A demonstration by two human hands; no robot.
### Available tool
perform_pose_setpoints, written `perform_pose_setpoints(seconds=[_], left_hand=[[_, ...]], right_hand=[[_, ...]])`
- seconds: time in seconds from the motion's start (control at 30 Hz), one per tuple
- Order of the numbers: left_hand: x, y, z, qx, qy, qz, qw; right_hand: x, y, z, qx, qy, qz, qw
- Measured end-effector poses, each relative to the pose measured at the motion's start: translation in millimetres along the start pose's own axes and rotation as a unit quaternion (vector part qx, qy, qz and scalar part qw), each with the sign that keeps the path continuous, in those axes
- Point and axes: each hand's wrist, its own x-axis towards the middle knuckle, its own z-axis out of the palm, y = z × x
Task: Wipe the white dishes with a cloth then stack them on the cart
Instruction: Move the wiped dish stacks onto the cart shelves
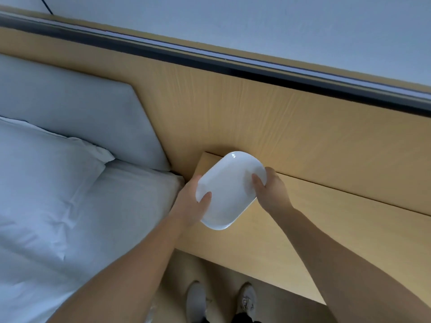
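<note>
dish, two-handed grip (fingers hidden beneath)

Bare forearms, bare left hand and right hand, pale grey lace-up trainers on both feet, laces showing on the right one, a sliver of dark clothing

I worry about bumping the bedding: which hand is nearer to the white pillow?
Left. The left hand grips the dish on its bed side, closer to the pillow; the right hand grips its far side.
</note>
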Motion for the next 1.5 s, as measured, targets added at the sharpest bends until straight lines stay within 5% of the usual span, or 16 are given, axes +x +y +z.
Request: perform_pose_setpoints(seconds=[0.37,0.8,1.5], left_hand=[[21.8,29.4,30.9,0.050,-0.143,0.034,0.988],[-52.5,19.1,63.6,0.040,0.037,-0.012,0.998],[-47.3,63.0,85.4,0.015,0.082,-0.057,0.995]], right_hand=[[-89.3,44.6,-39.6,0.014,0.125,0.122,0.985],[-84.0,46.3,-41.1,0.024,0.065,0.087,0.994],[-79.9,58.8,-56.5,0.141,0.079,0.098,0.982]])
